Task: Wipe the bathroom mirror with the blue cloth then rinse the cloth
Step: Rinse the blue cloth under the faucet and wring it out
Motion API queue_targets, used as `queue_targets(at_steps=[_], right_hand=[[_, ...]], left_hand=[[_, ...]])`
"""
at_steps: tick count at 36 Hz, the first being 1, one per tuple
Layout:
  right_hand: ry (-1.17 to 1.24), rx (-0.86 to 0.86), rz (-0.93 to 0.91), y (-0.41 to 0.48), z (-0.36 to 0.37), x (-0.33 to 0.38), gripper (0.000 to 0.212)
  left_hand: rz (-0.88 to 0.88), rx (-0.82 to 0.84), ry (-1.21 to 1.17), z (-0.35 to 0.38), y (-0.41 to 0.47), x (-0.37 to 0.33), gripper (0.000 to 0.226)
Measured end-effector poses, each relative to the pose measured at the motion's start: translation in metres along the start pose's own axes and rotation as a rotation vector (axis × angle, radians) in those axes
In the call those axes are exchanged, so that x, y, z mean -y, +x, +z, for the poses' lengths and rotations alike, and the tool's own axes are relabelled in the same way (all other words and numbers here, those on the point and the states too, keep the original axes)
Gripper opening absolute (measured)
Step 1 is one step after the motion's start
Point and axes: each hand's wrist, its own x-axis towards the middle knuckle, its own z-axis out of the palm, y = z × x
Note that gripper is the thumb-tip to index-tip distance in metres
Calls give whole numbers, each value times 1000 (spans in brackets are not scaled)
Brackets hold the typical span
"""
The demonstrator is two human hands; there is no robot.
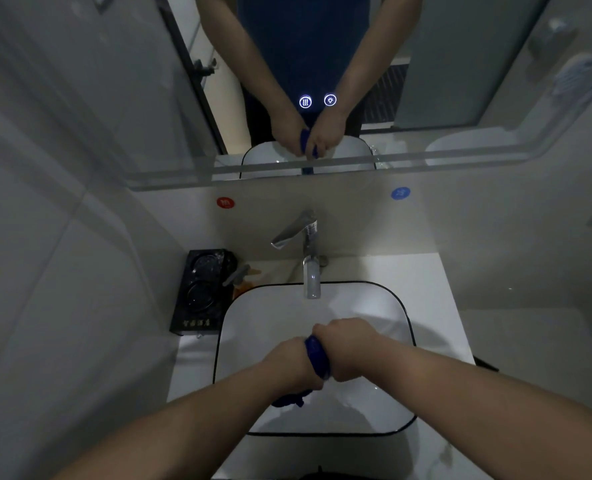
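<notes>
Big mirror (461,64) across the top of the frame, with both arms and the cloth seen again in it. Below it, a white counter (433,289) in the middle and lower right. Set into that, a white sink (253,306) with a thin black rim, lower middle. Over the sink, left hand (287,362) and right hand (350,348) side by side, both curled tight round the blue cloth (317,355). Cloth twisted like a rope between the two fists, one end hanging down under the left hand, above the bowl. Left of the sink, a black tray (201,292) with two round shapes on it. Behind the sink, a shiny tap (310,258) pointing down into the bowl. On the wall under the mirror, a red sticker (225,202) to the left and a blue sticker (400,193) to the right. Smallest of all, two little glowing buttons (305,101) on the mirror glass, upper middle.
</notes>
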Motion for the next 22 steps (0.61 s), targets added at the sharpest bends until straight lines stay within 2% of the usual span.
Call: queue_targets(at_steps=[3,5,10,13,16,18,20,22], right_hand=[[20,83,49,7,-10,2,26],[152,164,112,14,-14,-1,18],[644,363,297,18,-18,-19,49],[759,401,317,21,-7,-23,60],[716,285,227,23,2,-14,50],[591,35,185,19,9,-5,68],[323,-252,122,12,18,0,94],[112,-386,8,3,27,3,103]], left_hand=[[-95,-141,-77,5,2,2,35],[-97,-252,-90,8,3,4,41],[60,-561,71,20,5,14,47],[110,-604,126,18,7,20,42],[25,-464,-48,12,10,30,40],[-41,-292,-326,5,9,34,34],[-94,-116,-677,-6,5,33,28],[-154,19,-971,-20,-6,29,32]])
